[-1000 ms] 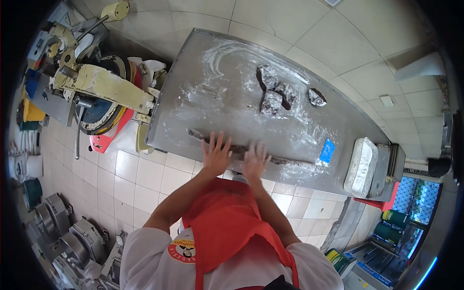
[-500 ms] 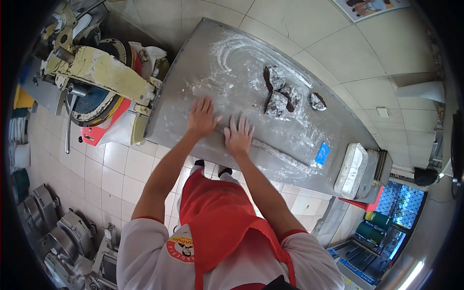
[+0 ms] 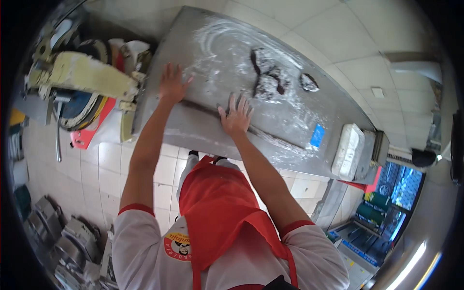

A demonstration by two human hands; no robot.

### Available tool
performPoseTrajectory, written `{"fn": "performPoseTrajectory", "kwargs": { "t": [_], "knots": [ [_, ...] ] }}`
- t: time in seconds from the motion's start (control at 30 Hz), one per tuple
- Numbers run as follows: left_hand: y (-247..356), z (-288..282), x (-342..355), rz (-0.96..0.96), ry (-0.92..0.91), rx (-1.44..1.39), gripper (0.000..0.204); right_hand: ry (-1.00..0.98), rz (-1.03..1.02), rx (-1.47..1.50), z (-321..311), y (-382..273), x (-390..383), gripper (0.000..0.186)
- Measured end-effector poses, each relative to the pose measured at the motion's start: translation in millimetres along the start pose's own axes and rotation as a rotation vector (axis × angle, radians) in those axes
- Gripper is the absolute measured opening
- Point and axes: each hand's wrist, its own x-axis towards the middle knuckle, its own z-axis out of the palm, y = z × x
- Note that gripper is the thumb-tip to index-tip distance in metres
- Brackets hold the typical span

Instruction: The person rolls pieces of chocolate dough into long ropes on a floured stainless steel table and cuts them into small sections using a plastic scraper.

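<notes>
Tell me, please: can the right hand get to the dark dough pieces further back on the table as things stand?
Probably yes. The right hand lies flat on the long dough strip, and only bare floured table separates it from the dark dough pieces.

A flour-dusted steel table (image 3: 217, 58) carries a long thin rope of dough (image 3: 270, 136) near its front edge, dark dough pieces (image 3: 268, 79) toward the wall, a small blue card (image 3: 317, 136) and a white rectangular block (image 3: 347, 151) at its right end.
</notes>
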Motion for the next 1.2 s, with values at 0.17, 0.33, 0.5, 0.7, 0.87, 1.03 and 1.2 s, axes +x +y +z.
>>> {"fn": "performPoseTrajectory", "kwargs": {
  "t": [0.17,0.33,0.5,0.7,0.87,1.03,1.2],
  "knots": [
    [4,-33,-91,0.195,-0.199,-0.131,0.064,-0.122,0.025,0.12,-9,80,-89,0.069],
    [86,-29,-176,0.197,-0.083,-0.059,0.062,-0.103,0.075,0.115,-28,162,-167,0.062],
    [266,-22,-190,0.688,-0.293,-0.27,0.069,-0.104,-0.015,0.011,-29,217,-119,0.059],
    [316,-15,-102,0.243,-0.129,0.041,0.078,0.072,0.212,0.025,-45,311,-44,0.068],
    [313,-19,-191,0.43,-0.292,-0.017,0.083,-0.094,0.008,0.253,-47,382,-163,0.065],
    [391,-28,-208,0.439,-0.319,-0.012,0.084,-0.024,0.434,0.189,-52,472,-133,0.068],
    [464,-8,-209,0.672,-0.367,-0.219,0.074,0.112,0.271,0.092,-50,540,-58,0.068]
  ]
}}
